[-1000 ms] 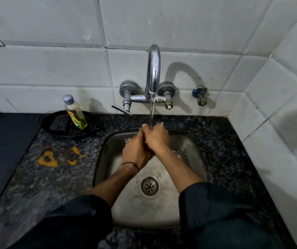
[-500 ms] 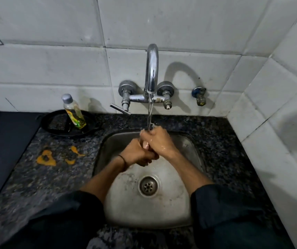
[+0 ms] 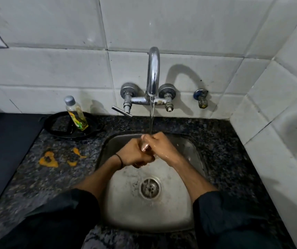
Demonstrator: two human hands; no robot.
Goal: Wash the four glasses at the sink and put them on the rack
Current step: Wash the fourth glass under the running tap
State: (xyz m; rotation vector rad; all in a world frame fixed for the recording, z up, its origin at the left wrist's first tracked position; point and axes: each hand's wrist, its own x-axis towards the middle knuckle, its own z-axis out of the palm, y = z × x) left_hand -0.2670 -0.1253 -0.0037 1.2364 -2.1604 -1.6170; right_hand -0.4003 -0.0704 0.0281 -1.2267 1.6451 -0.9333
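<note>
Two forearms reach out of dark sleeves (image 3: 63,221) and meet over the back half of the steel sink (image 3: 126,203). The left hand (image 3: 133,153), a black band (image 3: 120,159) at its wrist, has its fingers curled tight round the right hand's fingers. The right hand (image 3: 162,146) is curled too, wet, with knuckles up. Neither grips any object. Water (image 3: 151,119) from the tap (image 3: 153,72) falls straight onto the place where they join. The sink is sunk in the dark granite counter (image 3: 225,159), roughly square, its back edge parallel to the tiled wall (image 3: 54,69). The drain (image 3: 150,188) is nearer the person than the hands.
</note>
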